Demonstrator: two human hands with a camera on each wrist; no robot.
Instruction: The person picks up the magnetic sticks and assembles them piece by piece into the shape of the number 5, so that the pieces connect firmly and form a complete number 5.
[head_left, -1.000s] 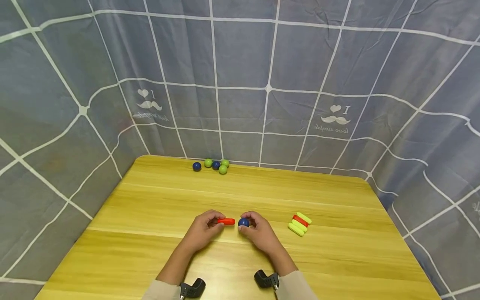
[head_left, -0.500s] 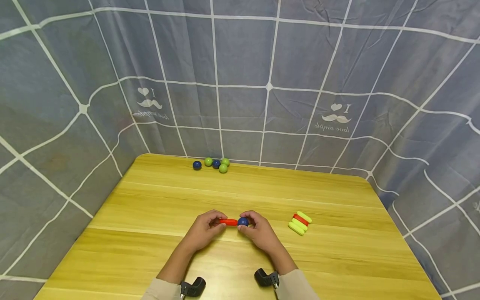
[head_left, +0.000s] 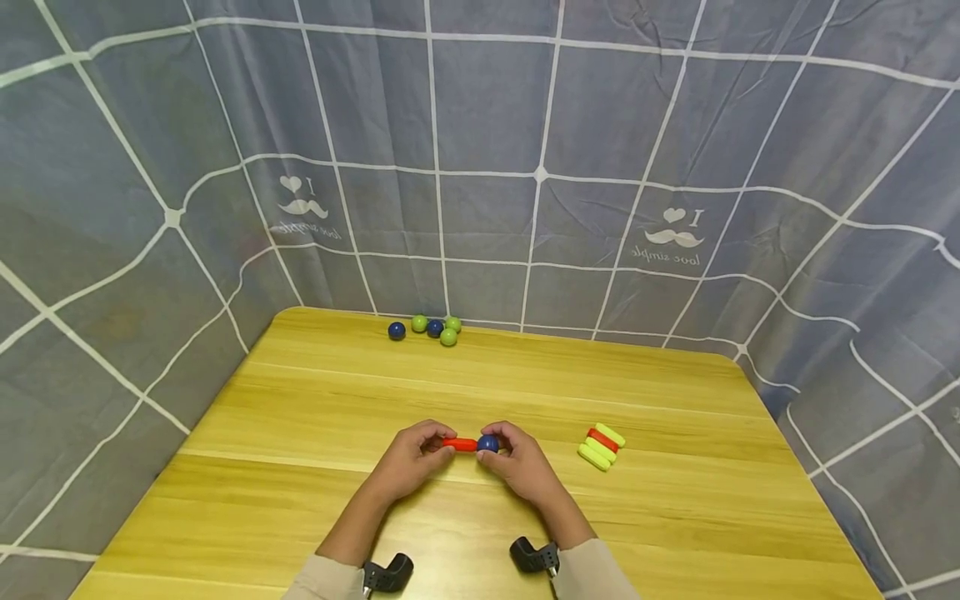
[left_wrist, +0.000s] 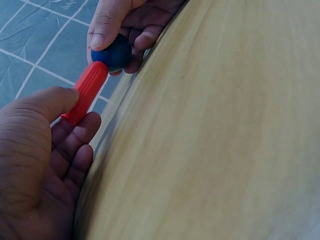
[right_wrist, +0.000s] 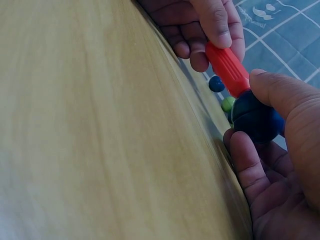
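Note:
My left hand [head_left: 413, 456] pinches a short red grooved rod [left_wrist: 88, 90] between thumb and fingers near one end. The rod's other end meets a dark blue ball [right_wrist: 255, 118], which my right hand [head_left: 521, 467] pinches between its thumb and fingertips. Rod and ball form one line close over the wooden table [head_left: 480, 533], the ball on the right in the head view. Right of that hand lie several short rods side by side: yellow-green rods [head_left: 594, 457] with a red rod [head_left: 603, 440] among them.
By the table's back edge sit two blue balls [head_left: 397, 331] and several green balls [head_left: 448, 337]. A grey curtain [head_left: 487, 208] with white grid lines rises behind the table and along both sides. A black wrist camera mount [head_left: 388, 573] projects from each sleeve.
A gap stood between the red rod and the blue ball a second ago. The rod has moved right, and its end now meets the ball. Both hands keep their grip.

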